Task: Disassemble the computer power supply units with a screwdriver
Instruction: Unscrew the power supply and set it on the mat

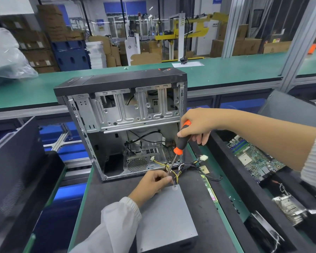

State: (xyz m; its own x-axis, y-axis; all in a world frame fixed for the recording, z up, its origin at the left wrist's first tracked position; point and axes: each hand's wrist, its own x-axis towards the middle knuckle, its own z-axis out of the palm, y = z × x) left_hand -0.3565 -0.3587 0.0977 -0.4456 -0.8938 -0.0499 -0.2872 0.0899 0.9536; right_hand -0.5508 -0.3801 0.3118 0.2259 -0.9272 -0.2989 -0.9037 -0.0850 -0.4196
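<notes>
A grey power supply unit (167, 220) lies flat on the dark mat in front of me, its bundle of coloured cables (187, 166) trailing away from its far edge. My right hand (196, 126) grips the orange-and-black handle of a screwdriver (181, 141), held slanted with the tip down at the unit's far edge. My left hand (152, 182) rests on the unit's far left corner and pinches the screwdriver shaft near its tip. The tip itself is hidden behind my fingers.
An open, emptied computer case (124, 123) stands upright just behind the unit. A memory stick (211, 190) lies at the mat's right edge. A black bin on the right holds a motherboard (255, 157) and a heatsink (288, 207). Dark side panels (16, 172) lean at left.
</notes>
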